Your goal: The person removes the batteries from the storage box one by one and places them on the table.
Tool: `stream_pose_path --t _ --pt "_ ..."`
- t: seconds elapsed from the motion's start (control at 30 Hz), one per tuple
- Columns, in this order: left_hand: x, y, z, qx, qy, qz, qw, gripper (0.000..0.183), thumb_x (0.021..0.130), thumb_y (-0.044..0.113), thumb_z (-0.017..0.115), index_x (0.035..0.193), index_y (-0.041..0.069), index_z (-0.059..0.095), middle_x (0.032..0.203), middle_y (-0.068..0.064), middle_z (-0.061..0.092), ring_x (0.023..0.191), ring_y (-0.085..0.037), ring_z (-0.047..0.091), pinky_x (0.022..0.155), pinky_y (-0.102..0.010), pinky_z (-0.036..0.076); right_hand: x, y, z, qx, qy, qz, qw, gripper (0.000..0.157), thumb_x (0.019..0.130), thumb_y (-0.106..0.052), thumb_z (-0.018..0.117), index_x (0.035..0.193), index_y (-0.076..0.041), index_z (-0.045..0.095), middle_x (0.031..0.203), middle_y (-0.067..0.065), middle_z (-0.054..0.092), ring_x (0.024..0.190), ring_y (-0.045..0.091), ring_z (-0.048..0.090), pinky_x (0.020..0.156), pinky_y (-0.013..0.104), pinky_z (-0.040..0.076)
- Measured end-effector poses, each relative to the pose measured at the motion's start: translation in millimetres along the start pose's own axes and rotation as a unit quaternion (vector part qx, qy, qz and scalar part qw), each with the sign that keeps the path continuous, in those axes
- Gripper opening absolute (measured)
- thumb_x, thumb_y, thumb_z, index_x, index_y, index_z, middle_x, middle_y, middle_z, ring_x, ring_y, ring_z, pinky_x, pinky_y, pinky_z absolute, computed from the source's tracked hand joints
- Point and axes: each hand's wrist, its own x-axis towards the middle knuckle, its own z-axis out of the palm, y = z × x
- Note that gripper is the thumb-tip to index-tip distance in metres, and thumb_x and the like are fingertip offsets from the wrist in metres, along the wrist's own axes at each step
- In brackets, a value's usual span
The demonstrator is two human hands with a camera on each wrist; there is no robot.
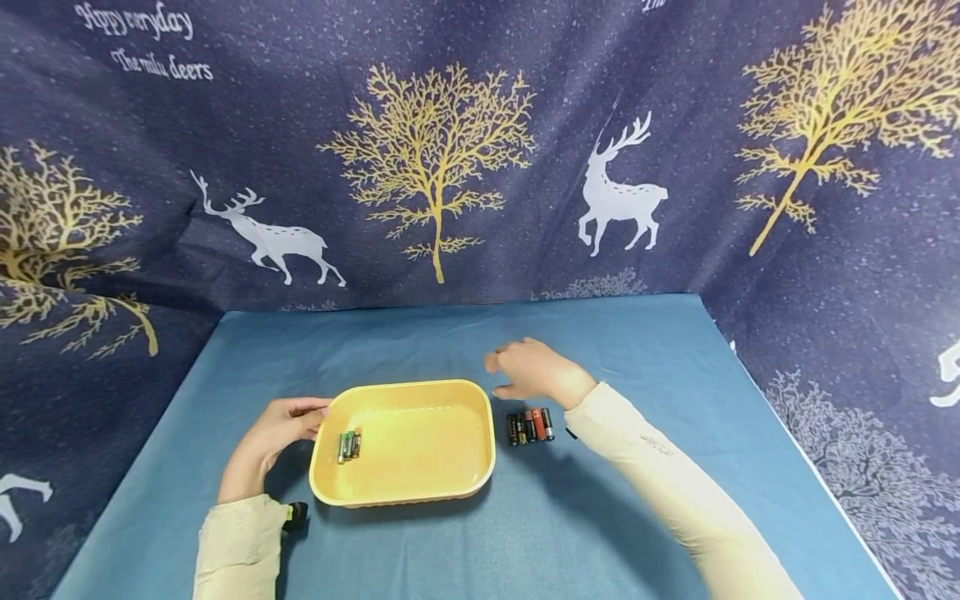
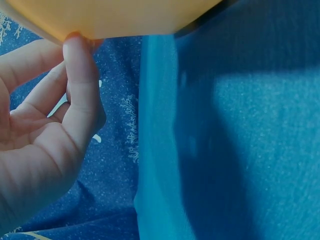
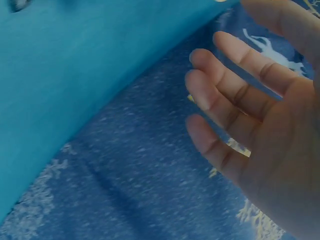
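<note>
Head view, round-cornered plastic tub (image 1: 420, 458), cylindrical batteries (image 1: 538, 424), blue cloth (image 1: 465, 558)

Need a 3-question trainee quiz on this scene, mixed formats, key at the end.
1. Multiple choice. The left hand grips: A) a loose battery; B) the rim of the yellow tray; C) the right sleeve.

2. True or false: the right hand holds nothing.

3. Fill in: in the head view, the row of batteries outside the tray lies on the blue cloth, to the ____ of the tray.

Key: 1. B; 2. True; 3. right.
</note>
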Motion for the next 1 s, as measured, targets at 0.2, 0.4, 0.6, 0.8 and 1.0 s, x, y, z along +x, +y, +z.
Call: stream_pose_path --t 0.2,0.4,0.6,0.8,1.0 --pt "-1.0 0.6 -1.1 -0.004 -0.007 0.004 1.0 0.044 0.097 0.014 0.058 0.13 -0.014 0.051 0.115 -0.023 0.064 0.081 -0.016 0.067 0.073 -0.034 0.057 15 -15 -8.4 -0.013 0.011 -0.029 0.999 0.029 0.091 -0.03 0.067 0.115 -0.014 0.063 0.113 0.004 0.066 0.107 0.024 0.06 0.101 0.048 0.04" --pt "-1.2 0.9 -1.1 0.0 -0.009 0.004 1.0 0.043 0.097 0.014 0.057 0.13 -0.014 0.051 0.117 -0.024 0.063 0.082 -0.016 0.066 0.072 -0.033 0.057 26 -30 -17.0 -0.017 0.025 -0.053 0.998 0.027 0.092 -0.031 0.066 0.113 -0.016 0.061 0.112 0.001 0.066 0.104 0.021 0.061 0.097 0.045 0.042" --pt "-1.4 1.7 -0.9 0.003 -0.009 -0.004 0.9999 0.042 0.098 0.013 0.056 0.13 -0.013 0.051 0.118 -0.024 0.063 0.084 -0.017 0.067 0.073 -0.034 0.057 39 -46 -19.4 -0.04 0.042 -0.076 0.995 0.026 0.092 -0.033 0.066 0.112 -0.017 0.061 0.111 -0.001 0.064 0.101 0.019 0.06 0.092 0.04 0.045" --pt "-1.3 2.4 -0.4 0.001 -0.006 -0.002 1.0 0.042 0.097 0.011 0.057 0.129 -0.014 0.052 0.117 -0.025 0.063 0.082 -0.017 0.067 0.072 -0.033 0.057 52 -66 -22.7 -0.043 0.044 -0.098 0.993 0.025 0.093 -0.032 0.064 0.114 -0.017 0.061 0.111 -0.002 0.063 0.101 0.018 0.06 0.091 0.037 0.045" --pt "-1.4 2.0 -0.4 0.01 -0.001 0.0 1.0 0.043 0.096 0.014 0.059 0.129 -0.013 0.053 0.115 -0.023 0.064 0.082 -0.017 0.067 0.073 -0.034 0.057 63 -88 -22.0 -0.04 0.041 -0.125 0.991 0.026 0.094 -0.032 0.063 0.116 -0.017 0.061 0.113 -0.003 0.064 0.102 0.015 0.059 0.09 0.036 0.045"
